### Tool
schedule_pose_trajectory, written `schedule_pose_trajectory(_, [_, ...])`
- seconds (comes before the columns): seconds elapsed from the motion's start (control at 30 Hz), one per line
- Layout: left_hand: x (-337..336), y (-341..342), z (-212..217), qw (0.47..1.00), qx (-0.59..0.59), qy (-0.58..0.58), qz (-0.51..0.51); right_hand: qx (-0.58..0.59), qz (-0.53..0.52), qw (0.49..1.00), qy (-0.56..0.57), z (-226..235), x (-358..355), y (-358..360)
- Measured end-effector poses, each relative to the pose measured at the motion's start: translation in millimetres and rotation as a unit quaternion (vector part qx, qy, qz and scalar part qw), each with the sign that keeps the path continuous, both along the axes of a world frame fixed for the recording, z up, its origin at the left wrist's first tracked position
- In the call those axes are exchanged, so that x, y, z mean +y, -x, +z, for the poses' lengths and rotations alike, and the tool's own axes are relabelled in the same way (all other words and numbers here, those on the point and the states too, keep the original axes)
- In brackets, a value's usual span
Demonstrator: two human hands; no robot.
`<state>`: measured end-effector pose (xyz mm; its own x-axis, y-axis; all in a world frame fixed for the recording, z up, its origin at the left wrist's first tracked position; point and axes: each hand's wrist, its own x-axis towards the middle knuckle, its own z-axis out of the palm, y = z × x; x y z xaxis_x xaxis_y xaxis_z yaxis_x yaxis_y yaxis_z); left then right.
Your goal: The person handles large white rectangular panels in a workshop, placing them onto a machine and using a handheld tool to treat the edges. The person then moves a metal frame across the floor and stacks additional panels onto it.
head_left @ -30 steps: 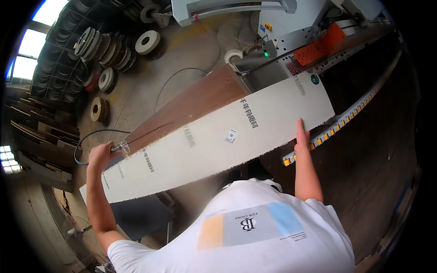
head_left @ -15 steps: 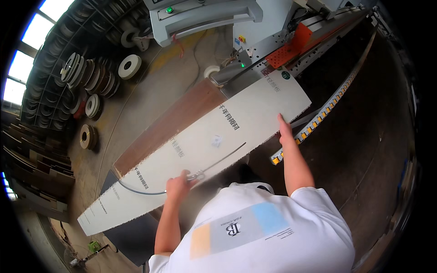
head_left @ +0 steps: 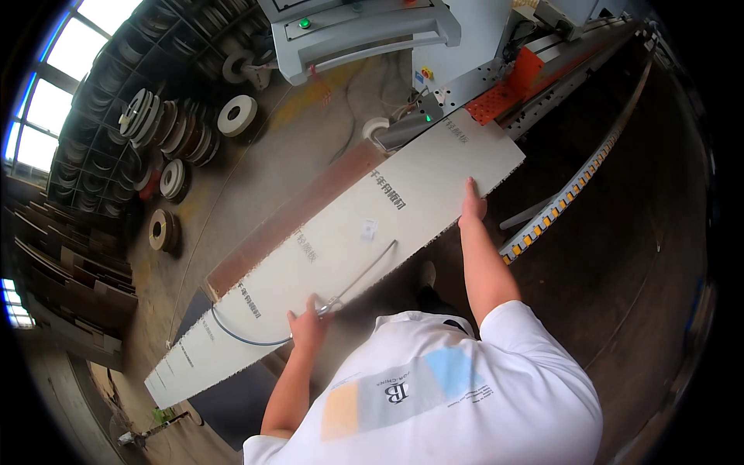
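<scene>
White board at the machine, both hands busy

From where I stand, the white board (head_left: 341, 232) stretches under and beyond both hands, its far end up beside the machine's orange plate (head_left: 531, 74); whether they touch I can't tell. I'd judge that bringing it to the machine (head_left: 465, 46) is done, while the handling looks unfinished: nearly its whole length lies outside.

The left hand (head_left: 310, 331), at the near edge, is curled around an air gun (head_left: 329, 306), thin nozzle pointing toward the right hand (head_left: 473, 209). That one is closed over the board's edge, thumb on top, some fingers out of sight.

I count one white board, one brown panel (head_left: 310, 209) beyond the left hand, one air gun, one hose (head_left: 248, 339) left of that hand, and one roller track (head_left: 558, 205) right of the right hand.
</scene>
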<state>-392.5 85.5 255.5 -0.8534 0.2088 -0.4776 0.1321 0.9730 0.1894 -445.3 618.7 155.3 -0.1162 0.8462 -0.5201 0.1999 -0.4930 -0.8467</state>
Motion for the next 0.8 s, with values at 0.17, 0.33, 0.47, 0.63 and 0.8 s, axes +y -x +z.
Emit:
schedule_pose_trajectory(0.17, [-9.1, -1.7, -16.3, 0.999, 0.038, 0.008, -0.029, -0.026, -0.026, 0.999, -0.007, -7.4, -27.9, 3.1])
schedule_pose_trajectory(0.33, [-5.3, 0.0, -6.7, 0.996, 0.067, 0.004, -0.057, 0.094, -0.044, 0.994, 0.032, -7.6, -43.9, 4.2])
schedule_pose_trajectory(0.47, [-7.3, 10.4, 2.1, 0.999, 0.029, 0.002, -0.030, 0.121, -0.059, 0.991, 0.025, 7.9, -45.3, 7.9])
schedule_pose_trajectory(0.63, [-25.5, 18.7, 26.8, 0.995, 0.082, -0.025, -0.041, 0.087, -0.073, 0.993, 0.016, 20.1, -22.3, 15.6])
schedule_pose_trajectory(0.8, [-19.8, 31.3, 9.4, 0.986, 0.132, -0.051, -0.088, 0.099, -0.076, 0.992, 0.002, 0.1, 15.2, 27.0])
